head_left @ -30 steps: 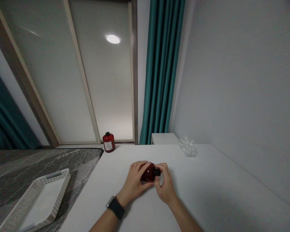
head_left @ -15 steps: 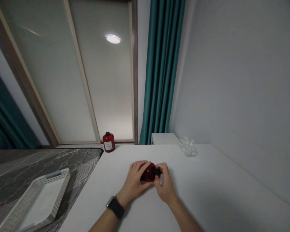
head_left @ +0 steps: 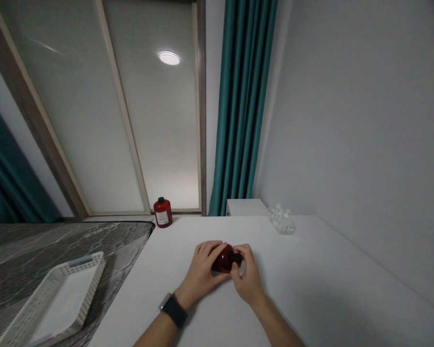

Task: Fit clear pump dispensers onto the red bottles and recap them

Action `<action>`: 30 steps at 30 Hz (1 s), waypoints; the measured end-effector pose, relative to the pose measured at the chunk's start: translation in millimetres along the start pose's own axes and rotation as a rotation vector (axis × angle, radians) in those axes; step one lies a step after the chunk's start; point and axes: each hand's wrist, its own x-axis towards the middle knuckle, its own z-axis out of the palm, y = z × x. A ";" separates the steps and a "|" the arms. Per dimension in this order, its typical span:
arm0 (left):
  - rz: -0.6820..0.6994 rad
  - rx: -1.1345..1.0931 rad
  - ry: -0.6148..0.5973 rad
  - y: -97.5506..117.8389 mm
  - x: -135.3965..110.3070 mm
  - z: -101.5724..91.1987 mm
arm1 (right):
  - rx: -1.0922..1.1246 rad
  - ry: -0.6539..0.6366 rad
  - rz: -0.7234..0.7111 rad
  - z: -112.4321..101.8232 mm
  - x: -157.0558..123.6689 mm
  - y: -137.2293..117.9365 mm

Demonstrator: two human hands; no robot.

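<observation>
Dark red and lying on its side on the white table [head_left: 311, 289], a small bottle [head_left: 223, 260] sits between both hands near the middle of the tabletop. The left hand [head_left: 201, 272], with a dark watch [head_left: 173, 310] on its wrist, has its fingers wrapped over the bottle's body, while the right hand [head_left: 249, 279] pinches the black cap [head_left: 237, 259] with its fingertips. A second red bottle [head_left: 162, 212] stands upright at the far left corner, well apart, and a white basket tray [head_left: 90, 289] rests on the grey surface to the left.

Dark red bottle [head_left: 224, 259] with a black cap [head_left: 237, 259]; white counter [head_left: 311, 279]; teal curtain [head_left: 244, 106]; white perforated tray [head_left: 58, 299] on grey marbled bed [head_left: 39, 246].
</observation>
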 end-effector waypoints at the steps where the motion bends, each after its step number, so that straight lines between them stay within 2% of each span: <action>1: -0.002 -0.003 -0.004 0.0 0.0 -0.2 | 0.004 0.007 -0.012 -0.2 0.1 -0.6; 6: -0.003 -0.014 -0.018 0.2 -1.0 0.1 | -0.009 0.032 -0.061 -1.1 0.0 -2.2; 11: -0.035 -0.036 0.016 -3.2 -1.9 0.1 | -0.011 0.091 -0.026 0.3 -0.7 0.2; 16: -0.158 -0.196 0.066 -13.0 -3.2 -4.2 | -0.016 0.166 0.049 0.3 2.2 8.6; 22: -0.414 -0.369 0.200 -18.6 -2.6 -1.6 | 0.015 0.132 0.094 0.3 6.0 13.8; 25: -0.437 -0.404 0.212 -17.5 -1.7 -0.7 | 0.018 0.120 0.126 1.2 5.8 16.1; 30: -0.444 -0.419 0.152 -17.6 -1.7 -3.5 | -0.001 0.112 0.233 2.2 4.0 22.9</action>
